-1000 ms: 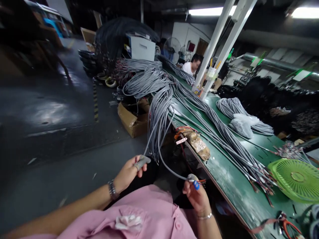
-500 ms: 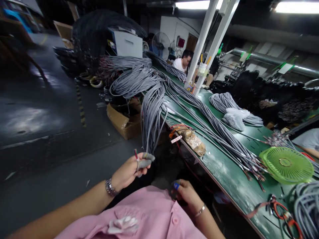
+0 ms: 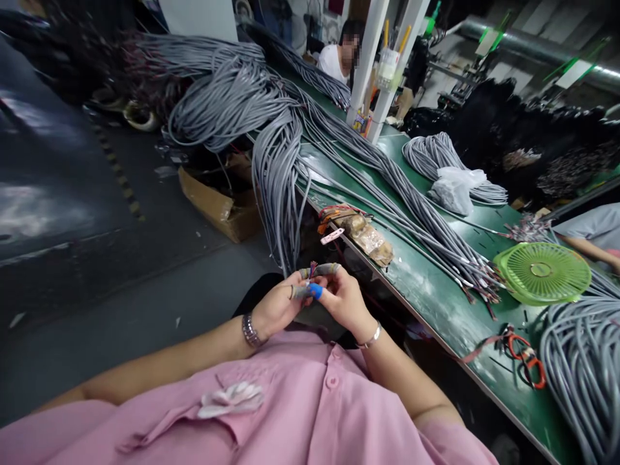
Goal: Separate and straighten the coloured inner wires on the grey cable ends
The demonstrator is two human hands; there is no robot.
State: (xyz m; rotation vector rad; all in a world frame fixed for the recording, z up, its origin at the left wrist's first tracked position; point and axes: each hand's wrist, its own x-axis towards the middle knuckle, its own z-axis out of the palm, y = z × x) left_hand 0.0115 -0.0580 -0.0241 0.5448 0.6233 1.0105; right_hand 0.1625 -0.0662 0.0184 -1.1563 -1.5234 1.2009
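Location: the wires are at the meeting point of the 2 hands, in front of the torso and clear of the table. The bundle hangs over the table edge just beyond.

Hand state: the left hand is closed in a pinch on the base of the wires. The fingertips of the right hand meet it there, with blue tape on the thumb; whether they grip the wires cannot be told.

Orientation: the wires point up, their long axis near upright and slightly fanned at the tips. The jacket below is hidden by fingers.

Handling (judged): light, thin and flexible; individual strands may bend or snag. Expect the jacket to be stiffer. Hold the jacket just below the wires; separate strands by their tips.
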